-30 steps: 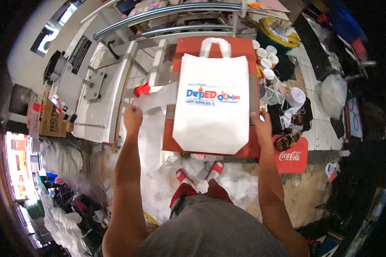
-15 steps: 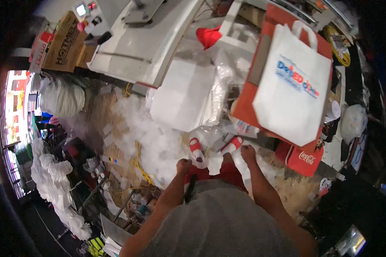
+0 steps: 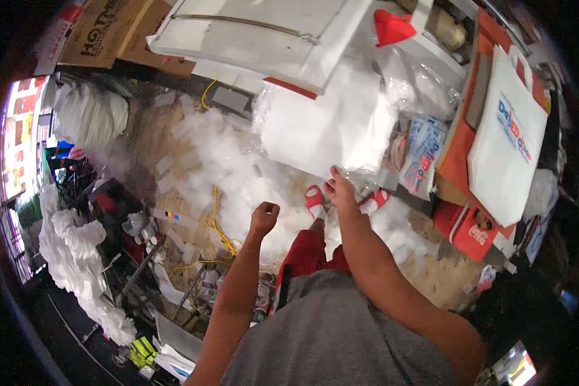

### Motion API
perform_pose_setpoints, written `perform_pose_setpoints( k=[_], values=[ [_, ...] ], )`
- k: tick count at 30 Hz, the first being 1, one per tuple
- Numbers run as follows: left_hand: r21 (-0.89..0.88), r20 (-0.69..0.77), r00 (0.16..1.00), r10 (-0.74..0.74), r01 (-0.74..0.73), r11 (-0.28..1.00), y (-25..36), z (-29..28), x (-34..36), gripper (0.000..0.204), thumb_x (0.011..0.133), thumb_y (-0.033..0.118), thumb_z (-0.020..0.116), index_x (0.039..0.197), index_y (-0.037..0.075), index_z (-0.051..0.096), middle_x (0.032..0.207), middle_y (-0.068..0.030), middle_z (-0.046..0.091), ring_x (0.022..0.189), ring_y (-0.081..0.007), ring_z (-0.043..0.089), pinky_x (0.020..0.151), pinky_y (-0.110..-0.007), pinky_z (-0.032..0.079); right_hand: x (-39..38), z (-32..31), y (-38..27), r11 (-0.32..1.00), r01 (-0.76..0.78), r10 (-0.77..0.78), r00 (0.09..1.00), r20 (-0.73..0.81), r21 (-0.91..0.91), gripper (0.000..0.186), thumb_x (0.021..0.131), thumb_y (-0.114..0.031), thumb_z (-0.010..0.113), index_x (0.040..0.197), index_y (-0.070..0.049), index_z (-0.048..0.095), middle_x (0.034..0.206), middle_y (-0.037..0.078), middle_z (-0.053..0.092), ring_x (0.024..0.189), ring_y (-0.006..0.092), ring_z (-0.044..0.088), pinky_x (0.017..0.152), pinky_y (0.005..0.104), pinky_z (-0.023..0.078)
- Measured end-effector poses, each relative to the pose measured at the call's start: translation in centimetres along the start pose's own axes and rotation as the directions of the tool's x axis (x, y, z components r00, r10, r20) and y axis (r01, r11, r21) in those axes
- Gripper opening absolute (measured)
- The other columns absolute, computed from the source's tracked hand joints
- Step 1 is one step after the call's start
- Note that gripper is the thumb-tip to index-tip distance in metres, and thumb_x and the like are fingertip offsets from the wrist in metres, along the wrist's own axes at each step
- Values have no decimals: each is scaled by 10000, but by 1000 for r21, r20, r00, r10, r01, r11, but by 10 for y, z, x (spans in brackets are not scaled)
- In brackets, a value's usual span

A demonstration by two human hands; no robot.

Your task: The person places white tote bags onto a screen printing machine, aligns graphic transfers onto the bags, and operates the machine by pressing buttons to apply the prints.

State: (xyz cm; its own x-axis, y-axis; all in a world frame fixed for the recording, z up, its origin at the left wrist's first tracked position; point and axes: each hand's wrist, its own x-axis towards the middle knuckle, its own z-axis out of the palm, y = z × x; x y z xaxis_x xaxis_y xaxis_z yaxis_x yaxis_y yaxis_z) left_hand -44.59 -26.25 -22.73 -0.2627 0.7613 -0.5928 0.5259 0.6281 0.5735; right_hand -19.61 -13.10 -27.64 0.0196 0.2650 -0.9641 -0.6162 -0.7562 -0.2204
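My left hand [image 3: 264,217] hangs over the white-littered floor with its fingers curled in and nothing visible in them. Farther forward, my right hand [image 3: 340,188] has its fingers apart, close to the near edge of a large white stack of flat sheets or bags [image 3: 321,128]. Whether the fingertips touch that edge I cannot tell. Clear plastic wrap [image 3: 424,87] lies crumpled along the stack's right side. Beside it sits a white packet with blue and red print [image 3: 421,154].
A white flat bag with handles [image 3: 505,128] rests on a red-brown surface at right, above a red box [image 3: 463,228]. A white machine table [image 3: 251,38] stands ahead. Yellow cord [image 3: 219,231] crosses the floor at left, near bundled white material [image 3: 74,251].
Both hands have moved forward; the right has reached toward the stack and its fingers have spread. The view has shifted, so the stack and the white bag appear farther right.
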Motion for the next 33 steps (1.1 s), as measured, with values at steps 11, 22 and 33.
perform_pose_setpoints(
  k=[11,22,33],
  values=[
    [244,-454,794,404,-325,914,125,-29,159,499,770,288,781,1093,-44,596,1084,-244,626,961,-402,617,833,-437,528,-20,-95,-5,936,133,-111,990,86,-327,388,818,-425,782,916,-105,585,811,23,553,754,198,575,690,407,530],
    [-142,-118,993,-24,7,990,111,-26,162,395,761,271,788,974,-35,659,903,-146,694,800,-248,680,732,-384,531,-58,-190,-12,928,190,-175,982,75,-322,379,894,-443,688,898,-86,561,805,36,590,687,166,583,644,336,515],
    [-523,252,967,-32,164,836,94,-30,28,504,902,177,648,1296,-41,422,1116,-170,627,912,-219,649,727,-332,570,-62,-110,-71,943,145,-112,986,125,-300,684,867,-480,714,1358,-75,464,1160,114,580,990,241,593,795,400,505]
  ],
)
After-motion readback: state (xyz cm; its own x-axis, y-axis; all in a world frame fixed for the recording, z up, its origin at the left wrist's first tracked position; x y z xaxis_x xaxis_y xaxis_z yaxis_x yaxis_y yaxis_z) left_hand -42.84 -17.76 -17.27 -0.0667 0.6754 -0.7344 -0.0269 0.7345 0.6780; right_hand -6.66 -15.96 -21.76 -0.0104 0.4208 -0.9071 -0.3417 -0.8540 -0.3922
